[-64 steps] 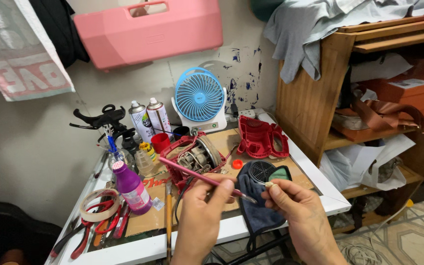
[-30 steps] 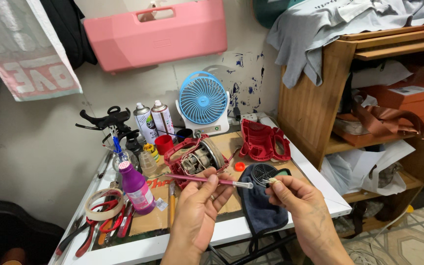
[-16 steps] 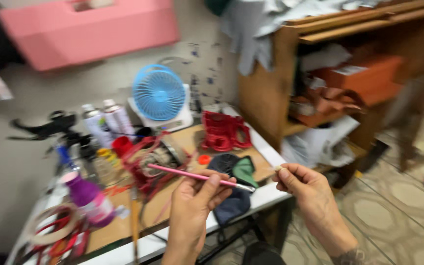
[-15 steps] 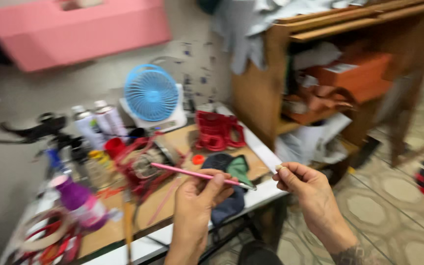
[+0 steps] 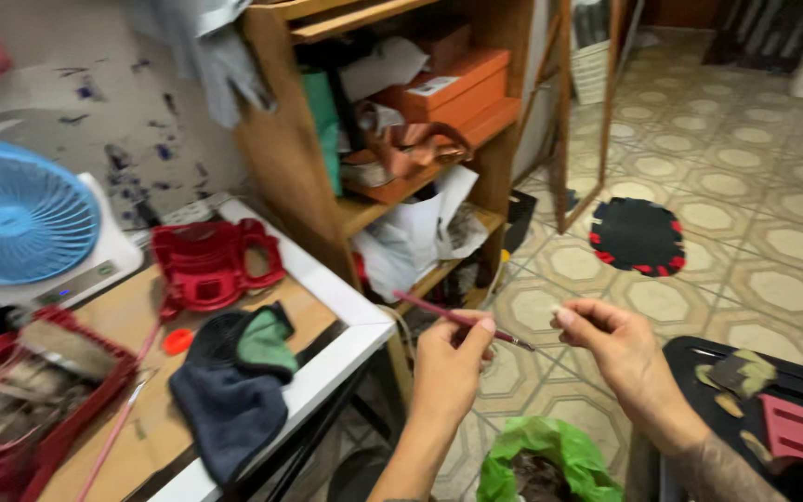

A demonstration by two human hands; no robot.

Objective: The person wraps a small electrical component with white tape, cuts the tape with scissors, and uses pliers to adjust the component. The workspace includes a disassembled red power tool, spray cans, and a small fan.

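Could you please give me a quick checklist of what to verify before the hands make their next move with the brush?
1. Left hand grips the brush: ok, fingers pinch it near its tip.
2. Right hand holds something: ok, a small pale bit sits between the fingertips; what it is, cannot tell.
3. Brush tip meets that bit: not ok, a gap shows between them.
4. Hands over the table: not ok, they are out past its corner, above the floor.
5. Green bag below the hands is open: cannot tell.
6. Black tray at the right is unobstructed: ok.
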